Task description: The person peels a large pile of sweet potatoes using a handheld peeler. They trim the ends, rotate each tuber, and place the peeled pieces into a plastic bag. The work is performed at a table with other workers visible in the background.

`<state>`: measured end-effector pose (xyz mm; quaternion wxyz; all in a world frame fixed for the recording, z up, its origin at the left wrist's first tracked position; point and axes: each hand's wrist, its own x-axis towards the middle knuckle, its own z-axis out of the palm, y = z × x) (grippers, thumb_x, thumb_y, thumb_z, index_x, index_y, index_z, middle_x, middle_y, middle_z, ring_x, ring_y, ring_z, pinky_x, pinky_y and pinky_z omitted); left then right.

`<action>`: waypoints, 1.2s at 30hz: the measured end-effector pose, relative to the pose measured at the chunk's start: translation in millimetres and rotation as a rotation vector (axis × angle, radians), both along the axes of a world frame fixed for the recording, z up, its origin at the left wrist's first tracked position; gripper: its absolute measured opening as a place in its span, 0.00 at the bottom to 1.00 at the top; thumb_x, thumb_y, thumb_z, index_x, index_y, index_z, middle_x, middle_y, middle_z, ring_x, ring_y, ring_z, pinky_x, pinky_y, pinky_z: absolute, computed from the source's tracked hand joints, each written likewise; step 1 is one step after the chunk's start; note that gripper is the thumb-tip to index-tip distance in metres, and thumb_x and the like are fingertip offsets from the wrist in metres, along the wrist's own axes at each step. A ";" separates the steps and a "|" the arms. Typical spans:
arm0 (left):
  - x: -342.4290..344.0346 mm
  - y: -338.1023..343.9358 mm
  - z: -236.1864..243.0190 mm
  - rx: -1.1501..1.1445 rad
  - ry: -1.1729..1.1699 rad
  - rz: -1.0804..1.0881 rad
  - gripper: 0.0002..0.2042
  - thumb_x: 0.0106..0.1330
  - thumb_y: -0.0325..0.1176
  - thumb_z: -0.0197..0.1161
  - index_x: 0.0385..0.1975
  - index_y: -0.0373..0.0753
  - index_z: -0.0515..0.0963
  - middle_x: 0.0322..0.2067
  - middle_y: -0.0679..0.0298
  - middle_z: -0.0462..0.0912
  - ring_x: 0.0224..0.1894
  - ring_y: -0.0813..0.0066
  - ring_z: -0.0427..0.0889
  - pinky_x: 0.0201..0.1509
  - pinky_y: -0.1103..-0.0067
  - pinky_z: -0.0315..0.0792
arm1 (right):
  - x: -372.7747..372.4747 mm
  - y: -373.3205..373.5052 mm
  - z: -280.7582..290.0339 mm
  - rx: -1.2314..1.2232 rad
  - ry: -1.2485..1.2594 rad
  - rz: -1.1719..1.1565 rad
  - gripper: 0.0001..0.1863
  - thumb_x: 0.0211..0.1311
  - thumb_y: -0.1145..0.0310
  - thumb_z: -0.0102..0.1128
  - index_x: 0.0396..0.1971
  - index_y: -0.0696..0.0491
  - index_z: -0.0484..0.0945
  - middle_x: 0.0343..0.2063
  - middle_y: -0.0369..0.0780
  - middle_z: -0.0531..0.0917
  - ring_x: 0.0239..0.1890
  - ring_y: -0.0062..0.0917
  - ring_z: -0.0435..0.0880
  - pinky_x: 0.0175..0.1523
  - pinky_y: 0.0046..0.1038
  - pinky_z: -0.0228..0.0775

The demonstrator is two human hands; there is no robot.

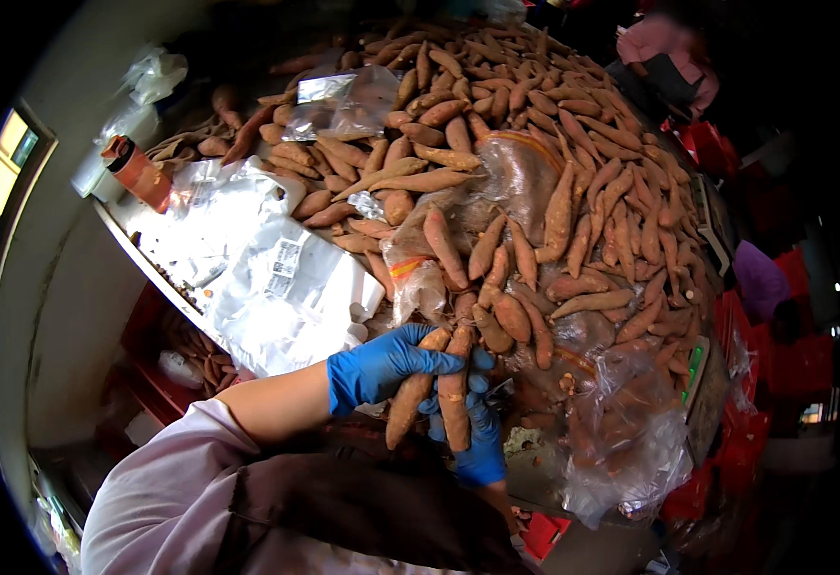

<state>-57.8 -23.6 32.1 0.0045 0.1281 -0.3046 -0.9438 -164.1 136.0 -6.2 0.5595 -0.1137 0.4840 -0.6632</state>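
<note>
While adjacent, left grip [388, 364] crosswise, right grip [480, 436] upright, around tubers [454, 402].

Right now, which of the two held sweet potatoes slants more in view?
The left sweet potato, with the left thumb across it: its lower end angles leftward, while the right sweet potato runs nearly straight up and down.

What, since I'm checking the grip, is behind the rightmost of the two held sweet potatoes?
The blue-gloved right hand shows along the right edge of that sweet potato, and blue-gloved fingers peek out left. Whatever lies directly behind it is covered.
</note>
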 end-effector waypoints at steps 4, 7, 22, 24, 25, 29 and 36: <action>32.8 -49.8 9.6 -0.157 0.158 0.477 0.25 0.61 0.42 0.58 0.52 0.31 0.66 0.42 0.55 0.76 0.46 0.66 0.76 0.53 0.74 0.70 | -11.0 -6.3 15.0 0.047 0.300 0.063 0.19 0.62 0.54 0.52 0.29 0.57 0.78 0.15 0.34 0.74 0.15 0.13 0.64 0.20 0.16 0.51; 96.3 -99.7 15.4 -0.111 0.230 0.824 0.24 0.62 0.40 0.56 0.54 0.33 0.63 0.48 0.56 0.74 0.52 0.66 0.72 0.60 0.71 0.63 | -9.0 -0.3 17.8 0.118 0.266 -0.002 0.13 0.62 0.62 0.53 0.30 0.57 0.79 0.18 0.32 0.75 0.18 0.11 0.63 0.24 0.14 0.53; 138.4 -47.2 12.1 -0.723 -0.275 0.324 0.19 0.51 0.37 0.67 0.39 0.31 0.75 0.35 0.58 0.80 0.39 0.68 0.79 0.47 0.73 0.73 | 38.1 -64.5 -35.1 -0.166 1.391 0.724 0.09 0.47 0.68 0.59 0.31 0.51 0.76 0.21 0.43 0.78 0.24 0.40 0.78 0.28 0.35 0.70; 120.3 -39.7 -26.3 -1.377 -0.336 0.282 0.13 0.53 0.38 0.66 0.37 0.41 0.79 0.30 0.59 0.80 0.33 0.68 0.80 0.39 0.74 0.73 | 30.5 -62.9 -25.1 -0.205 1.258 0.646 0.09 0.46 0.69 0.60 0.31 0.52 0.76 0.22 0.43 0.78 0.25 0.40 0.78 0.28 0.35 0.70; 108.9 -35.1 -36.4 -1.645 -0.397 0.221 0.11 0.52 0.36 0.65 0.35 0.43 0.79 0.27 0.59 0.79 0.31 0.66 0.78 0.35 0.73 0.72 | 23.9 -59.1 -21.6 -0.176 1.270 0.640 0.11 0.44 0.74 0.61 0.32 0.52 0.77 0.23 0.42 0.79 0.23 0.34 0.78 0.27 0.30 0.69; 90.7 -26.0 -93.0 -2.226 -0.444 0.198 0.09 0.49 0.38 0.64 0.30 0.47 0.81 0.20 0.62 0.76 0.26 0.61 0.75 0.28 0.68 0.69 | -1.8 -35.3 -29.8 -0.109 1.033 0.364 0.13 0.46 0.85 0.58 0.34 0.55 0.78 0.24 0.33 0.79 0.25 0.13 0.74 0.30 0.19 0.67; 96.0 -47.3 -41.4 -1.639 -0.226 -0.030 0.14 0.55 0.36 0.64 0.41 0.40 0.79 0.40 0.55 0.79 0.42 0.59 0.78 0.48 0.73 0.70 | -49.0 -5.1 -25.7 -0.066 0.581 0.085 0.15 0.54 0.83 0.53 0.42 0.55 0.77 0.35 0.35 0.82 0.33 0.13 0.77 0.38 0.15 0.68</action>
